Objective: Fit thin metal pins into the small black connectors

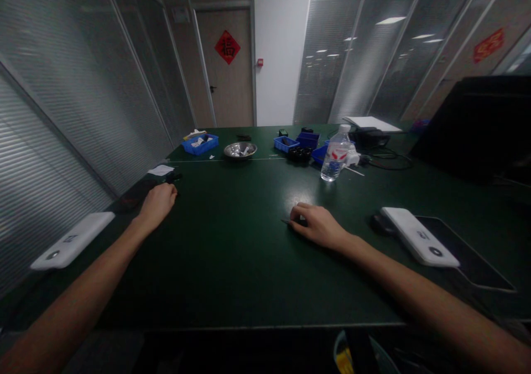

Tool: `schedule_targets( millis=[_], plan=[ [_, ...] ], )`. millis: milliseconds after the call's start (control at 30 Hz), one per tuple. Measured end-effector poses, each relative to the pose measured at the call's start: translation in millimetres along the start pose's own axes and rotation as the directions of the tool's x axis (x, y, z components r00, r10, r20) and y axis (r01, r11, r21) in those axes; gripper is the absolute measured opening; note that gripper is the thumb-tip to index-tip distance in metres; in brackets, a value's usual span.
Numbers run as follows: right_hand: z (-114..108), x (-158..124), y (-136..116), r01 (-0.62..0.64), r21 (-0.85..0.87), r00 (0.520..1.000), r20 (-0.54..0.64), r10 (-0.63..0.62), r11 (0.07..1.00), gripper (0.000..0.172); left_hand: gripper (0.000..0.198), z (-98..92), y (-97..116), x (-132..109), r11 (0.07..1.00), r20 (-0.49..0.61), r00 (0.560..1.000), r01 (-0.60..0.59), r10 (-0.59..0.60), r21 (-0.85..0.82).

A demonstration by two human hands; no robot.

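Note:
My right hand [316, 226] rests low over the middle of the green table [232, 241]. Its fingers are pinched, and a thin dark metal tip [285, 221] sticks out to the left of them; the rest of that thin tool is hidden in the hand. At the table's left side, my left hand [159, 202] is closed with curled fingers. Whatever it may hold is too dark and small to make out. Just beyond it lie a small black object [173, 177] and a white paper [161, 170].
A clear water bottle [332, 161] stands beyond my right hand. Farther back are a metal bowl [240, 151], a blue basket [201, 146] and a smaller blue basket [286, 144]. White devices lie at left [72, 241] and right [418, 238]. A black monitor [477, 130] stands far right.

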State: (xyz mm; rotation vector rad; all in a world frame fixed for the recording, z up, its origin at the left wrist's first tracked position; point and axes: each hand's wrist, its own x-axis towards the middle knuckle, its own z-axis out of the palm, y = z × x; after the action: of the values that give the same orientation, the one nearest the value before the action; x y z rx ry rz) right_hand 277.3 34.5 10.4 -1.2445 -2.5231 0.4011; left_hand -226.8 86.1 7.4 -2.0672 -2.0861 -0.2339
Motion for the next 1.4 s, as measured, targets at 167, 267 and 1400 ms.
schedule_targets(
  millis=[167, 267, 1400],
  plan=[
    [-0.8, 0.2, -0.1, -0.004, -0.001, 1.000, -0.001, 0.004, 1.000, 0.013, 0.029, 10.2, 2.7, -2.7, 0.999, -0.037, 0.999, -0.009, 0.011, 0.048],
    [-1.3, 0.4, 0.1, -0.002, -0.006, 1.000, 0.000, 0.002, 1.000, 0.013, 0.030, 12.0, 0.3, -2.7, 0.999, -0.029, 1.000, 0.003, -0.002, 0.038],
    [-2.2, -1.5, -2.8, 0.016, 0.012, 1.000, 0.004, -0.017, 1.000, 0.014, 0.024, -56.0, 169.2, -68.4, 0.786, -0.015, 0.829, -0.536, 0.559, -0.308]
  ],
)
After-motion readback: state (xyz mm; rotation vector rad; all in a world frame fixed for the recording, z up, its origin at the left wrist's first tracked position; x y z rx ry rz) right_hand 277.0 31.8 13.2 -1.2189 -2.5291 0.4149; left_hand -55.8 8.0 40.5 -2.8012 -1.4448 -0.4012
